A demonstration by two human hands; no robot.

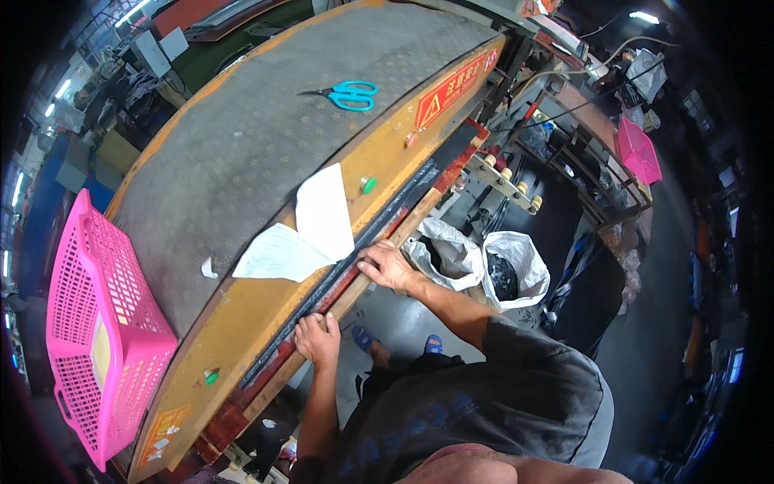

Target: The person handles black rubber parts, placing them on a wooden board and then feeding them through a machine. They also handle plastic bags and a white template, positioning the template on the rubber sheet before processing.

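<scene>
Both hands rest along the front of a big yellow machine (379,211). My left hand (318,340) curls its fingers over a wooden rail (345,302), thumb raised against it. Farther right along the same rail, my right hand (388,266) grips it, fingertips bent over the edge. A black strip (415,179) lies in the gap just behind the rail. Two white paper sheets (324,211) spread across the machine's yellow face and grey top, close to my right hand. Green buttons (368,185) are set in that face.
Turquoise-handled scissors (352,96) lie on the grey top (234,153). A pink plastic basket (137,298) stands at the left end. White sacks (517,270) holding black scraps sit on the floor to my right. Beyond are a roller bar (506,185) and another pink basket (638,152).
</scene>
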